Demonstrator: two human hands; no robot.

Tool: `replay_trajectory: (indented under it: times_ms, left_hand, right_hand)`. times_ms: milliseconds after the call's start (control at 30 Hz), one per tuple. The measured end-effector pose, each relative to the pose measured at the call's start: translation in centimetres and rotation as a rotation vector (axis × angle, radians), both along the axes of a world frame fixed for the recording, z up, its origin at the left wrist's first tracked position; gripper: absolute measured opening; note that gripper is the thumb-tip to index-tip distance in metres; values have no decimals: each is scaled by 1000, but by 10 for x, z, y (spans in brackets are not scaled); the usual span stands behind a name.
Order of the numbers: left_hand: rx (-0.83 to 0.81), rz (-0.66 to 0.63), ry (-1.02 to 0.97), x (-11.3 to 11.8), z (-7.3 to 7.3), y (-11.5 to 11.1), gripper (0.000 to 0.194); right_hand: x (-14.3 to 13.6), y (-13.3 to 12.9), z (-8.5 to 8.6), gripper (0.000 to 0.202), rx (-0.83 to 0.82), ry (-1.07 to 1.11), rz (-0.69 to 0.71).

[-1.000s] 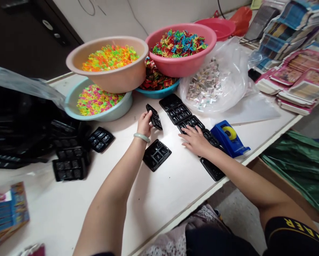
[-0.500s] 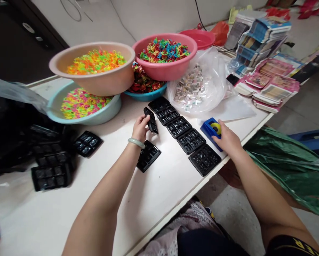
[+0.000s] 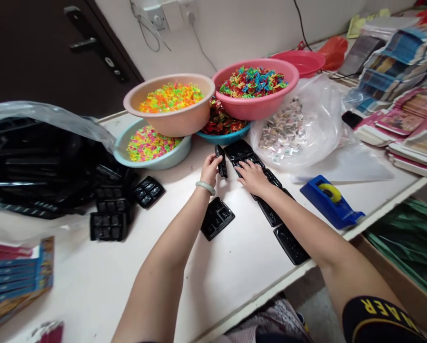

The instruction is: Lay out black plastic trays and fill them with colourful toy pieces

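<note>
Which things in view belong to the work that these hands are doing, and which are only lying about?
In the work, it seems:
held black tray, in the left hand
row of black trays, under the right hand
loose black tray near the left hand, perhaps

Lying about, untouched now:
blue tape dispenser
peach basin
pink basin
clear bag of small pieces
printed card stacks

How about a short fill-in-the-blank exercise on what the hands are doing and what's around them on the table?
1. The person holds a small tray up off the table in the ____ hand.
2. The right hand is at a row of ____ trays.
3. The tape roll in the blue dispenser is ____.
4. The loose red, blue and green pieces fill a ____ basin.

Missing words: left; black; yellow; pink.
</note>
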State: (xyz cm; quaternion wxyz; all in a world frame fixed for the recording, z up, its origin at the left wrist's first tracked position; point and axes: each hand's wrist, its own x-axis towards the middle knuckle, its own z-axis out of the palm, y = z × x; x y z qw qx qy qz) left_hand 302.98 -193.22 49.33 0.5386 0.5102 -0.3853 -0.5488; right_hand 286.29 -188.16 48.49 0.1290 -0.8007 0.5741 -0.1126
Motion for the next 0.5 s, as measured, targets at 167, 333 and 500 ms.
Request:
replay_trajectory:
  times_ms: [167, 333, 500]
  left_hand:
    - [-22, -15, 47, 10, -3, -9, 30]
    - [-15, -11, 54, 19, -13, -11, 32]
    - [-61, -46, 62, 32, -15, -4, 31]
  right_hand:
    - [17, -35, -21, 57, 21, 57, -6]
    - [18, -43, -27, 56, 37, 110, -13]
    - [15, -42, -27, 52, 11, 19, -15]
